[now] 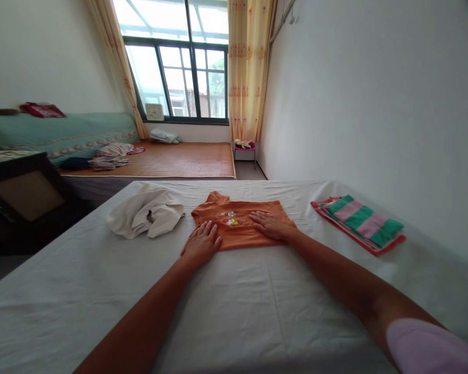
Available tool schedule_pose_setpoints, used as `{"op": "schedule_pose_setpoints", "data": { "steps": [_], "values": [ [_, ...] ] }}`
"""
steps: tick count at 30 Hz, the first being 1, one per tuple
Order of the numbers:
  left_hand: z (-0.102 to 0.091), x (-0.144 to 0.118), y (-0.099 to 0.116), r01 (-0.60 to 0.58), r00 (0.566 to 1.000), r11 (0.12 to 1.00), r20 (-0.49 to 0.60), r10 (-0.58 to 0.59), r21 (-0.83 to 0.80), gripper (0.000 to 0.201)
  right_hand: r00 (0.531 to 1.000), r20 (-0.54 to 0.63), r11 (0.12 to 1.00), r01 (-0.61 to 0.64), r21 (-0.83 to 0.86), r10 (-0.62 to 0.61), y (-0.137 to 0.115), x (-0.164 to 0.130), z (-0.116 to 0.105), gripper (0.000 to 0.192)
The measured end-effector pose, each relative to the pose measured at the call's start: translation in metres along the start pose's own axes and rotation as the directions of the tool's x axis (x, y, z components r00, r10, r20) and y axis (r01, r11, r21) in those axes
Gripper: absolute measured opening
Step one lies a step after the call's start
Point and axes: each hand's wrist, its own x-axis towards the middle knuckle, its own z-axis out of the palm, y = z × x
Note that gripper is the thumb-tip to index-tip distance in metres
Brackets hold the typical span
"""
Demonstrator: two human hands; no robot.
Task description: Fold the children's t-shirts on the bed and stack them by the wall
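An orange T-shirt (239, 208) with a small printed motif lies partly folded on the white sheet (234, 301) of the bed in front of me. My left hand (202, 242) rests flat on its lower left part, fingers together. My right hand (270, 224) lies flat on its right part, palm down, fingers spread a little. Neither hand grips the cloth; both press on it.
A crumpled cream garment (146, 212) lies to the left of the shirt. A folded stack with green and pink stripes (359, 222) sits to the right, near the wall. Beyond the bed are a mat-covered bed (179, 158), a small stool (245, 148) and a window.
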Motion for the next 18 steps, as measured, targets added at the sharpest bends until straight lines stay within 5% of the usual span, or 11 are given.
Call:
{"op": "schedule_pose_setpoints", "data": {
  "steps": [4, 6, 8, 11, 13, 18],
  "values": [
    [0.001, 0.0, -0.002, -0.001, 1.0, 1.0, -0.005, 0.001, -0.013, 0.057, 0.934, 0.012, 0.933, -0.356, -0.049, 0.357, 0.051, 0.013, -0.01, 0.058],
    [0.002, 0.001, -0.003, -0.002, 1.0, 1.0, -0.003, 0.002, -0.018, 0.057, 0.887, 0.026, 0.885, -0.458, -0.081, 0.461, 0.056, 0.019, -0.014, 0.058],
    [0.003, 0.001, -0.003, -0.003, 1.0, 1.0, 0.0, 0.003, -0.018, 0.058, 0.897, -0.009, 0.892, -0.44, -0.101, 0.441, 0.043, 0.028, -0.014, 0.059],
    [0.004, 0.001, -0.003, 0.0, 1.0, 1.0, 0.0, 0.0, -0.013, 0.059, 0.991, -0.033, 0.99, -0.13, -0.055, 0.128, 0.007, 0.04, -0.004, 0.056],
    [0.005, 0.001, -0.002, 0.001, 1.0, 1.0, -0.008, -0.001, -0.021, 0.059, 1.0, 0.011, 1.0, 0.011, 0.004, -0.011, -0.008, 0.046, 0.002, 0.055],
    [0.004, -0.001, -0.002, 0.003, 1.0, 0.998, -0.026, -0.004, -0.057, 0.053, 0.949, -0.044, 0.95, -0.31, 0.034, 0.311, -0.004, 0.075, -0.013, 0.046]
  ]
}}
